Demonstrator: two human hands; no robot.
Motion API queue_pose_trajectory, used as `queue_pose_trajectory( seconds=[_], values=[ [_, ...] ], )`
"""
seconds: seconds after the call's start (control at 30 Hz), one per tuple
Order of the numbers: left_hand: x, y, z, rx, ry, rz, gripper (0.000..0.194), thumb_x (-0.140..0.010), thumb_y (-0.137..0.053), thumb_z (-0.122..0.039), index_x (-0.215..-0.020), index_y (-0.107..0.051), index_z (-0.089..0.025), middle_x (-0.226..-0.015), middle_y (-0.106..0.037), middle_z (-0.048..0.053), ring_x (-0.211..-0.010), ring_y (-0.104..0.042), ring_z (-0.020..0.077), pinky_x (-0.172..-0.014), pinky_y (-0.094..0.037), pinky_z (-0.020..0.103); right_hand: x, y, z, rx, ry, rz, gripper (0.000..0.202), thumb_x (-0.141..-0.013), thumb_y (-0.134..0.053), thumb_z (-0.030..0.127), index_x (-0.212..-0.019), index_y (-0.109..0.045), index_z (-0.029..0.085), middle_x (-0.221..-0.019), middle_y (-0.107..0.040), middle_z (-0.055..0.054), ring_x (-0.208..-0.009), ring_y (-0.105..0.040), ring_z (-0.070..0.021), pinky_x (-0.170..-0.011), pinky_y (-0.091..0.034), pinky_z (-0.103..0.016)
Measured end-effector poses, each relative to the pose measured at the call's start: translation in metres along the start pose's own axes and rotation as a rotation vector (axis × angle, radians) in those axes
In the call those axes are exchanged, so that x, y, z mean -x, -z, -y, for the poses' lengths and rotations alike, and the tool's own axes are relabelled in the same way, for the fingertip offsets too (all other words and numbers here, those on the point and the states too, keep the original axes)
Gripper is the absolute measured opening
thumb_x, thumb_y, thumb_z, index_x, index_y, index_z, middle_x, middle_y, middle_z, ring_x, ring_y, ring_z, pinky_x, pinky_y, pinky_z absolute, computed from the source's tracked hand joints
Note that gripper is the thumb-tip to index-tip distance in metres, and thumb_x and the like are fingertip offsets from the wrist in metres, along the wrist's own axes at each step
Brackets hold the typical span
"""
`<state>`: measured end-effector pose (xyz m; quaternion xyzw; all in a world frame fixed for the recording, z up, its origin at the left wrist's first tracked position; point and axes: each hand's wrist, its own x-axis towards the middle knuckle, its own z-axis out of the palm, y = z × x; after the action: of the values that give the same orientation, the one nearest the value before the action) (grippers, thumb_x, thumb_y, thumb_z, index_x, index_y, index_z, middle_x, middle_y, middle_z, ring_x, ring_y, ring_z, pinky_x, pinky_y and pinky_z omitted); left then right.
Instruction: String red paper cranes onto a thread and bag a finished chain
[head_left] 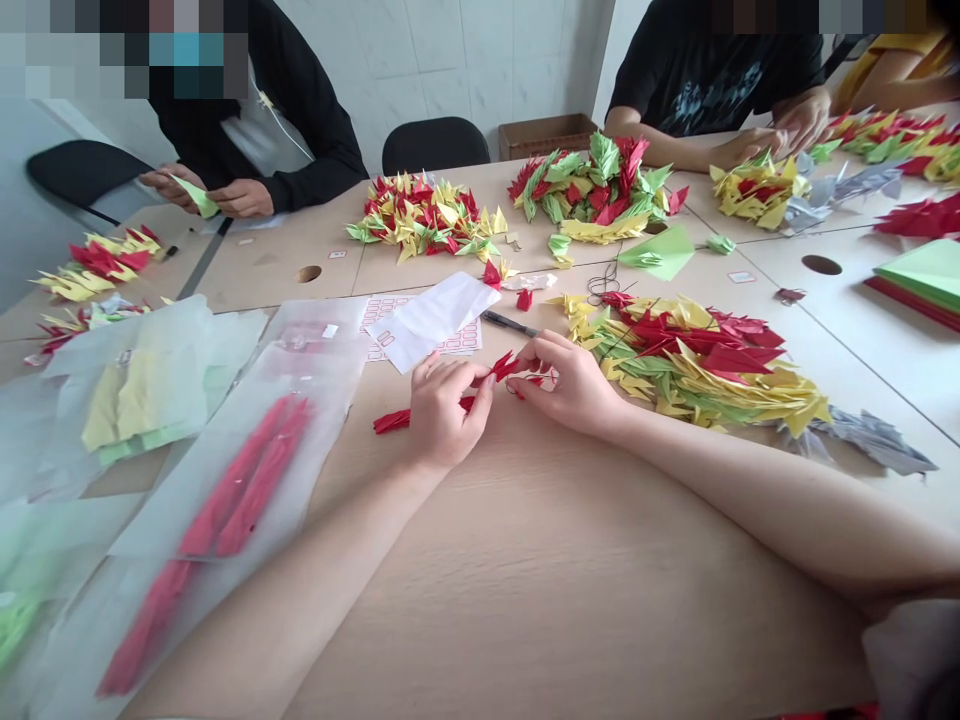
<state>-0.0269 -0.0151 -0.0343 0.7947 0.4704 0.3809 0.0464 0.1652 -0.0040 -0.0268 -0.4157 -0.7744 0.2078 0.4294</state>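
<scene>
Between the fingertips of both hands is a small folded red paper piece (502,368), with pointed ends like a paper crane. My left hand (448,412) is closed, pinching it between thumb and finger. Close by on the right, my right hand (568,388) is also closed, its fingertips pinched around a thin dark thread (513,391). More red paper shows under its fingers, partly hidden. A red folded strip bundle (392,421) lies on the table beside my left hand. Just beyond my hands are a black pen (508,322) and a white paper packet (436,318).
To my right lies a pile of red, yellow and green folded paper (697,350). Clear plastic bags (225,480) with folded paper cover the left side. More piles (427,215) stand farther back. Two co-workers sit opposite, one holding green paper (196,197). Coloured sheets (926,272) are stacked at right.
</scene>
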Motion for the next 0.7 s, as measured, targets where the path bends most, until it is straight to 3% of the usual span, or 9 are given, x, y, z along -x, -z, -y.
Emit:
queue_pose_trajectory(
  seconds=[0.27,0.5,0.7],
  values=[
    [0.0,0.0,-0.003,-0.022,-0.052,0.026,0.009,-0.088,-0.061,-0.025,-0.08,-0.064,-0.023,-0.074,-0.07,-0.003,-0.073,-0.065,0.0164,-0.109,-0.034,0.043,0.004,-0.002,-0.003,0.115,0.1,0.039,0.009,-0.081,-0.064,0.014,-0.087,-0.069,0.018,-0.085,-0.068,-0.005,-0.076,-0.063,-0.0171,-0.069,-0.051,-0.029],
    [0.0,-0.004,0.006,0.01,0.007,0.035,0.012,-0.088,-0.064,-0.031,-0.08,-0.07,-0.024,-0.071,-0.072,-0.003,-0.068,-0.065,0.016,-0.108,-0.035,0.044,0.002,0.002,-0.011,0.291,0.336,0.099,0.011,-0.087,-0.056,0.018,-0.09,-0.067,0.018,-0.088,-0.071,-0.007,-0.08,-0.064,-0.0205,-0.075,-0.048,-0.034],
    [-0.003,-0.002,0.015,0.04,-0.017,-0.009,0.01,-0.089,-0.066,-0.029,-0.09,-0.076,-0.031,-0.085,-0.077,-0.003,-0.081,-0.069,0.017,-0.107,-0.034,0.043,-0.001,0.01,-0.011,0.106,0.187,0.005,0.021,-0.082,-0.052,0.009,-0.1,-0.062,0.016,-0.091,-0.064,-0.007,-0.079,-0.061,-0.0178,-0.07,-0.049,-0.03]
  ],
)
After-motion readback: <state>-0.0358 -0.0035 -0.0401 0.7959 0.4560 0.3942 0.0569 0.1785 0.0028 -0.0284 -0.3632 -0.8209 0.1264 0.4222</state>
